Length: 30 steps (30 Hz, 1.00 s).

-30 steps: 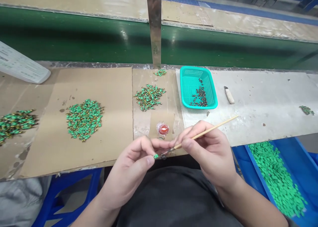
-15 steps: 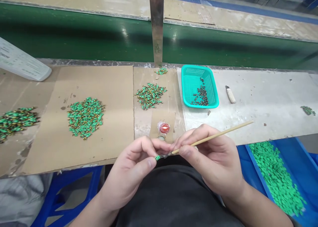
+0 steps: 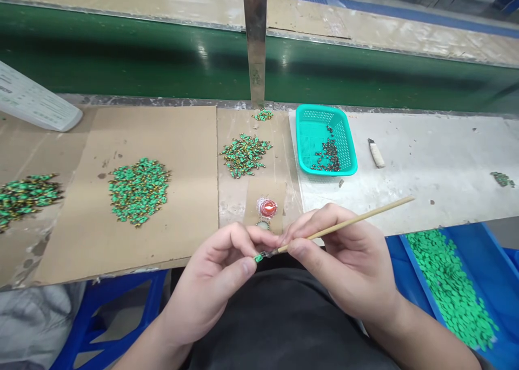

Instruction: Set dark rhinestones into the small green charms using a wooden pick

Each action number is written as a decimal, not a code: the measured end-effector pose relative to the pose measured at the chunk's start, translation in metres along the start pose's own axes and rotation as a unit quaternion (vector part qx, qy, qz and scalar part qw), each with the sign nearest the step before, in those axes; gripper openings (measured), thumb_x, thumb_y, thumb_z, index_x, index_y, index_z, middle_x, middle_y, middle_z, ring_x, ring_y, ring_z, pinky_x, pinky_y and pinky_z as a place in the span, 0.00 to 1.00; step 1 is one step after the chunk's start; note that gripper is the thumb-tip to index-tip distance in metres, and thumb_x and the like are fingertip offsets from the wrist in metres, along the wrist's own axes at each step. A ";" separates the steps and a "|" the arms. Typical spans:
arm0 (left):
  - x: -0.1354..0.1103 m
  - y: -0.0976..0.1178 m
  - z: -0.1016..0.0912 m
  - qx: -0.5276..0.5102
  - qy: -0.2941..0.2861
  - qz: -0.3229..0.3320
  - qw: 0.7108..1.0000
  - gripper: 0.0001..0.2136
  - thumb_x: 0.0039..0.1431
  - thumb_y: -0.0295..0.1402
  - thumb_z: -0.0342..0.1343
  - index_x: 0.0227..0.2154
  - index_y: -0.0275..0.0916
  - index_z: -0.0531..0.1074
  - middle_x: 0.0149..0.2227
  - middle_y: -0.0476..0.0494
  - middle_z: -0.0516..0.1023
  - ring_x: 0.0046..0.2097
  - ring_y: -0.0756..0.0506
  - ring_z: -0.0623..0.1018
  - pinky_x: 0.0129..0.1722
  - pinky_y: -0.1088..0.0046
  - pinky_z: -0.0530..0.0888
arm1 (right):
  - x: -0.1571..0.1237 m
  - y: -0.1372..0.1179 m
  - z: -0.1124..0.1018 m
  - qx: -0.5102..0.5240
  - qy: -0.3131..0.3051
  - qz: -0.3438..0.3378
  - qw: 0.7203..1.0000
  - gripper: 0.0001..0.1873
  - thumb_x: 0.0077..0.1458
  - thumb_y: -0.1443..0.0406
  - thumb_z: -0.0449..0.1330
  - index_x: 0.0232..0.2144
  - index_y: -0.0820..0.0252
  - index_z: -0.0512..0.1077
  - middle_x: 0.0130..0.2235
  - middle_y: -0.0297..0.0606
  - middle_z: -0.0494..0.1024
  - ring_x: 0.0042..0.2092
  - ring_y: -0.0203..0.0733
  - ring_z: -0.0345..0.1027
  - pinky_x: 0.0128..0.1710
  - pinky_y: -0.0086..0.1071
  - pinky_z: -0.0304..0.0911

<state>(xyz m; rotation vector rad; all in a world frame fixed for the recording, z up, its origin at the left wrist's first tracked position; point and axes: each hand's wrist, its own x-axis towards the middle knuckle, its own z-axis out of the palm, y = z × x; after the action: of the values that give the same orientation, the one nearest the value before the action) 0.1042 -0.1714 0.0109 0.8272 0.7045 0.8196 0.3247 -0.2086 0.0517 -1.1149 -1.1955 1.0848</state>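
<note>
My left hand (image 3: 221,275) is closed, pinching a tiny green piece (image 3: 258,258) between thumb and fingertips. Between the thumb and fingers of my right hand (image 3: 343,267) is a thin wooden stick (image 3: 357,219), slanting up to the right. The stick's dark tip meets small dark metal bits beside the green piece; their exact shape is too small to make out. Just beyond my fingers lies a small cardboard piece (image 3: 253,200) bearing a red blob of paste or liquid (image 3: 268,208) and a pale round spot (image 3: 263,226).
Piles of green-and-gold pieces (image 3: 140,192) (image 3: 245,155) lie on cardboard, with another pile (image 3: 28,197) at far left. A turquoise basket (image 3: 302,143) holds dark bits. Right of it is a utility knife (image 3: 376,154). A blue tray (image 3: 497,267) below holds green pieces. A metal post (image 3: 255,46) stands ahead.
Almost nothing differs. My right thumb and the stick's tip have shifted very slightly left, and the view has moved a little.
</note>
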 end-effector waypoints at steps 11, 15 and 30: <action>-0.002 0.004 0.000 0.004 -0.014 0.000 1.000 0.08 0.69 0.42 0.78 0.35 0.49 0.88 0.48 0.44 0.95 0.54 0.37 0.92 0.56 0.62 0.86 | 0.001 -0.006 -0.002 -0.006 -0.008 0.005 1.000 0.05 0.71 0.65 0.76 0.42 0.51 0.84 0.38 0.36 0.90 0.40 0.45 0.87 0.43 0.39 0.83; -0.001 0.004 0.001 -0.003 -0.014 0.000 1.000 0.07 0.68 0.41 0.78 0.35 0.49 0.89 0.47 0.45 0.95 0.53 0.38 0.92 0.56 0.63 0.87 | 0.001 -0.007 -0.001 0.001 -0.005 0.006 1.000 0.05 0.71 0.65 0.76 0.41 0.52 0.84 0.39 0.37 0.90 0.40 0.46 0.87 0.44 0.39 0.85; -0.001 0.007 0.002 0.038 -0.001 0.015 0.999 0.09 0.66 0.42 0.79 0.33 0.47 0.89 0.44 0.42 0.95 0.51 0.37 0.92 0.54 0.62 0.87 | -0.001 -0.009 -0.003 -0.041 -0.035 -0.019 0.998 0.05 0.71 0.66 0.75 0.43 0.51 0.83 0.39 0.37 0.89 0.42 0.47 0.88 0.45 0.40 0.83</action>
<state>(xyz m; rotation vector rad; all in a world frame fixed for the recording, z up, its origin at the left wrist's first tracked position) 0.1030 -0.1698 0.0182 0.9087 0.7274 0.8223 0.3280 -0.2106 0.0600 -1.1213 -1.3216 1.0608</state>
